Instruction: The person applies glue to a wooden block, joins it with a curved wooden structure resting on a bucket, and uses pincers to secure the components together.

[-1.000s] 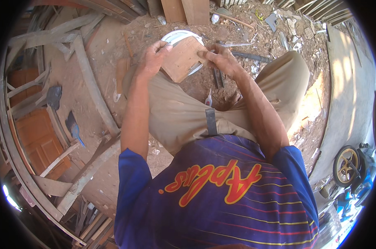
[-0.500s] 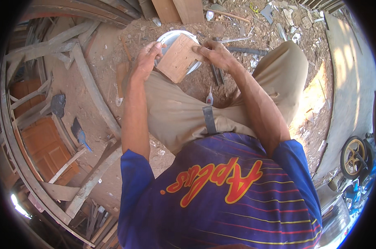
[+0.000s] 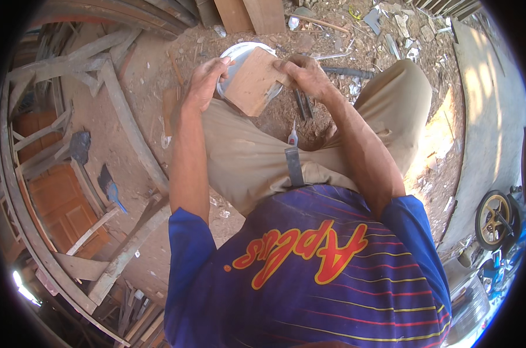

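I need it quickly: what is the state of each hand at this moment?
Left hand: partly curled by the rim of the white bucket; grip cannot be told.
Right hand: closed, holding the wooden board.

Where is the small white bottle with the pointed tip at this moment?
In the head view, the bottle is slightly right of centre, just above the dark strap and below the two dark bars and the right hand.
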The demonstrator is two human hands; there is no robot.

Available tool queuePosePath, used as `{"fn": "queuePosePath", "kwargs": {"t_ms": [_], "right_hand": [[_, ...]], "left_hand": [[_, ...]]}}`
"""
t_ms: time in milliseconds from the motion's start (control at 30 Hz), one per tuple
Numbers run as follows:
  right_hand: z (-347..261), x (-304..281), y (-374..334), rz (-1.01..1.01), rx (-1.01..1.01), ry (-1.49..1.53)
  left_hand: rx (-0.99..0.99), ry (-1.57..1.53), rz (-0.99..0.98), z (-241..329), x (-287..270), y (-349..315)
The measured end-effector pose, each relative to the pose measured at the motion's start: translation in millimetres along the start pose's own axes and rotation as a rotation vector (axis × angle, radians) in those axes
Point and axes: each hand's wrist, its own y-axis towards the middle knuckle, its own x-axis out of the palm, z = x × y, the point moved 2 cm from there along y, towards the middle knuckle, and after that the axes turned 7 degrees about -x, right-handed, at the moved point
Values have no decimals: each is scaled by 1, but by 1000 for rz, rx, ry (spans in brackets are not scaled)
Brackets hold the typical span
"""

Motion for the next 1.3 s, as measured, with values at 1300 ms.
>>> {"fn": "queuePosePath", "kwargs": {"t_ms": [1300], "right_hand": [[87, -112, 61, 378, 84, -289]], "left_hand": [[-22, 143, -67, 1, 1, -33]]}}
